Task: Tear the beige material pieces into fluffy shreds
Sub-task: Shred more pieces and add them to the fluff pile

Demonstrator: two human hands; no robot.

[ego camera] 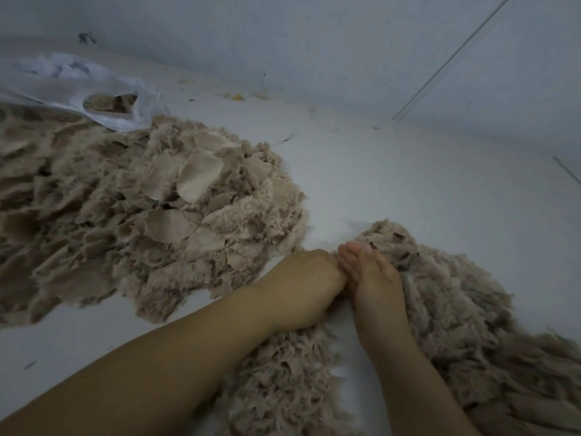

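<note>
One head-worn camera, looking forward and down at the floor.

It sits close above the person's two hands, left hand [301, 287] and right hand [374, 284], meeting at lower centre; the wide lens reaches the far wall [314, 42] and bends the pale floor [408, 184] at the edges.

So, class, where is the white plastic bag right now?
In the head view, the white plastic bag lies upper left, on the far edge of the large beige pile.

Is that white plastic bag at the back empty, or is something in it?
Not empty: the white plastic bag has a gap showing beige material inside. How full, cannot tell.
</note>
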